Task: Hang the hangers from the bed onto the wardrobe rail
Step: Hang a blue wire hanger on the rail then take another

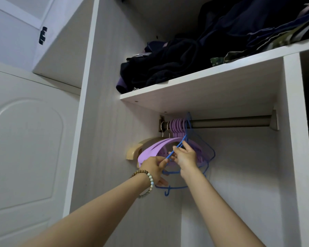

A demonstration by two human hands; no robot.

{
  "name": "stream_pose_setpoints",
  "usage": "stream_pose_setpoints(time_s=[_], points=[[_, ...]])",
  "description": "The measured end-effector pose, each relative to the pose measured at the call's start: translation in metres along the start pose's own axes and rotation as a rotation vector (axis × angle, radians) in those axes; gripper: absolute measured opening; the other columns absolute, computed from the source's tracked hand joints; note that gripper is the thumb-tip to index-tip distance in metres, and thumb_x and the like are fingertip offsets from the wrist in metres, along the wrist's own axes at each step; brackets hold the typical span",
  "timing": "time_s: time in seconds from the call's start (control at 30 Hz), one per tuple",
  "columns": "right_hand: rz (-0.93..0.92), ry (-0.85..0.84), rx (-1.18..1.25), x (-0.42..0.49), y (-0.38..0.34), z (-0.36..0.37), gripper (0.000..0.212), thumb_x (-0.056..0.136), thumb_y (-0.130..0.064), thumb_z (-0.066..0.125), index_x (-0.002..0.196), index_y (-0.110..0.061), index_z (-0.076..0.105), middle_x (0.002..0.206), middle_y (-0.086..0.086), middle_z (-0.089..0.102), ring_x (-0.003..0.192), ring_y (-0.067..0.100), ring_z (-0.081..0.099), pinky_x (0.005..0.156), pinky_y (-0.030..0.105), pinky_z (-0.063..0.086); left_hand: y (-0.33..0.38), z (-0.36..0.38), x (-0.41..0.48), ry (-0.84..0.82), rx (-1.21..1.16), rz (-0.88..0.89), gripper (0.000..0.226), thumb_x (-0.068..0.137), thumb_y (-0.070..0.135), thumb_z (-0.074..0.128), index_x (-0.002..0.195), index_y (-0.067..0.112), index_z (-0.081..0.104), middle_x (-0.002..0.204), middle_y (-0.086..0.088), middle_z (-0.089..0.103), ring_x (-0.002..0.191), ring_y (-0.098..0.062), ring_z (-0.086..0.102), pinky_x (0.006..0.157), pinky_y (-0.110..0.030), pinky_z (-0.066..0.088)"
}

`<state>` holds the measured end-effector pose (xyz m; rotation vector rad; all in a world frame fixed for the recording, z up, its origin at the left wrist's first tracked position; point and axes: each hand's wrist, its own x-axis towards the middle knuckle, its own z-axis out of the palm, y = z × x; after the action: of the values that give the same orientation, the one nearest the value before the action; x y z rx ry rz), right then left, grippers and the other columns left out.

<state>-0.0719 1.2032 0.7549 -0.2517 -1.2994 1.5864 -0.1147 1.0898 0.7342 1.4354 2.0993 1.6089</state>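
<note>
The wardrobe rail [230, 121] was seen already loaded at its left end: wooden hangers [133, 150], then a pack of purple plastic hangers [151, 152], then blue wire hangers [210, 154] hooked on last. The blue wire was pinched by the left hand [154, 167] and by the right hand [185, 156], just below the rail. Most of the hanging was judged done; the bed was not shown, so any remainder could not be told.
</note>
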Motion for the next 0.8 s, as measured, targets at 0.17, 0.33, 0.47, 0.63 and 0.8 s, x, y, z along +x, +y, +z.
stream_pose_setpoints(time_s=[0.17,0.33,0.47,0.63,0.8], points=[[0.086,-0.001,0.008,-0.010,0.006,-0.009,0.058,0.087,0.008,0.054,0.141,-0.007,0.036,0.126,0.023,0.056,0.075,0.023,0.062,0.062,0.025,0.054,-0.002,-0.001,-0.005,-0.072,0.025,-0.132,0.034,0.098,0.030,0.038,0.126,0.014,0.051,0.115,-0.018,0.063,0.094,-0.041,0.066,0.044,-0.019,0.053],[0.044,0.023,-0.138,-0.021,0.015,-0.015,0.066,0.086,-0.009,0.064,0.143,-0.011,0.032,0.137,0.014,0.048,0.106,0.025,0.059,0.083,0.030,0.051,-0.007,-0.009,-0.013,-0.112,0.082,-0.142,0.036,0.097,0.033,0.039,0.125,0.012,0.048,0.110,-0.013,0.067,0.067,-0.025,0.069,0.047,-0.020,0.053],[-0.144,0.046,-0.356,-0.041,0.004,-0.006,0.062,0.089,-0.027,0.060,0.144,-0.018,0.032,0.148,0.006,0.032,0.133,0.021,0.038,0.101,0.027,0.033,-0.009,-0.035,-0.023,0.008,0.094,-0.041,0.037,0.096,0.037,0.039,0.119,0.011,0.052,0.094,-0.006,0.065,0.053,-0.014,0.062,0.045,-0.019,0.049],[-0.340,-0.011,-0.404,-0.080,-0.014,0.037,0.056,0.091,-0.026,0.057,0.142,-0.019,0.036,0.152,0.000,0.024,0.140,0.014,0.025,0.114,0.031,0.023,-0.012,-0.096,-0.053,0.157,0.070,0.062,0.033,0.097,0.033,0.039,0.112,0.009,0.057,0.097,-0.005,0.066,0.062,-0.016,0.063,0.053,-0.020,0.048],[-0.376,-0.156,-0.441,-0.129,-0.007,0.111,0.057,0.091,-0.029,0.056,0.143,-0.019,0.035,0.152,0.001,0.025,0.139,0.015,0.027,0.117,0.030,0.020,-0.034,-0.176,-0.112,0.323,0.132,0.098,0.037,0.096,0.036,0.040,0.114,0.010,0.058,0.102,-0.003,0.066,0.082,-0.019,0.065,0.071,-0.027,0.052]])
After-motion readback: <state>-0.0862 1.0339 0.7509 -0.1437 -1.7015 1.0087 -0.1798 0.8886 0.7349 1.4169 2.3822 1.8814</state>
